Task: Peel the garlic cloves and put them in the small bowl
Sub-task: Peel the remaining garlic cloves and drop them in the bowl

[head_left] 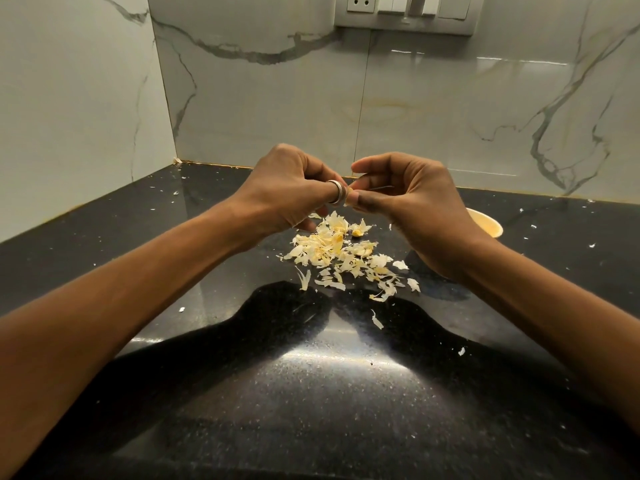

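- Your two forearms reach in from the bottom corners over a black speckled counter [311, 393], where a bright light reflects.
- A few loose flakes of garlic skin [377, 320] lie apart from the rest on the near counter.
- Further in, a pile of pale peelings [341, 254] sits on the counter, just under your hands.
- Your left hand [287, 188], with a ring [335, 191] on one finger, has its fingers curled and pinches a garlic clove [349, 198].
- Your right hand [408, 202] pinches the same clove from the other side. Only a small pale bit of it shows between your fingertips, above the pile.
- The small bowl [486, 221] stands on the counter behind your right wrist, mostly hidden, so you cannot tell what is inside it.
- A marbled tile wall [277, 98] rises behind, with a switch panel [405, 12] at the top.
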`<action>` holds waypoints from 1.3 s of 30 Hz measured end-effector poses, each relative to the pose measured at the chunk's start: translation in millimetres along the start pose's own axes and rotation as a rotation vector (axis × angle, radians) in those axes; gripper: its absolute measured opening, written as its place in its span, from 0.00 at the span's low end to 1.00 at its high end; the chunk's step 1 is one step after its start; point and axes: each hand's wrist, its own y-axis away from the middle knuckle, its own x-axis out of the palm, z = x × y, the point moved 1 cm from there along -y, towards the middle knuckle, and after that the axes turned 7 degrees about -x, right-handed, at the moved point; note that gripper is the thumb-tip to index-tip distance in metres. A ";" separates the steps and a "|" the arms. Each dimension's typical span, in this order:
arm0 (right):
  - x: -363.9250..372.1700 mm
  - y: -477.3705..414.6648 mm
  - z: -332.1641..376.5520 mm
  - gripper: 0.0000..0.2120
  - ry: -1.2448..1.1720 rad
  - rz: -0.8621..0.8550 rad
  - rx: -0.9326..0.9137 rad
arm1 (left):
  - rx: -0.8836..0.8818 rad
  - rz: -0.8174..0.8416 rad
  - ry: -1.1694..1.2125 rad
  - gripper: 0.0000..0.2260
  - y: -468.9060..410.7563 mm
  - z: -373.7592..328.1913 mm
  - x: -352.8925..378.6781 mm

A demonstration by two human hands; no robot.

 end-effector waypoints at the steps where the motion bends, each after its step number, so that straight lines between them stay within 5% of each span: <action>1: -0.4 -0.2 0.0 0.17 0.015 -0.003 -0.014 | -0.002 0.007 0.008 0.03 0.5 -0.1 0.3; 39: -1.1 -0.8 -3.0 0.13 0.275 -0.044 -0.287 | -0.097 0.069 0.167 0.06 5.8 -3.0 5.1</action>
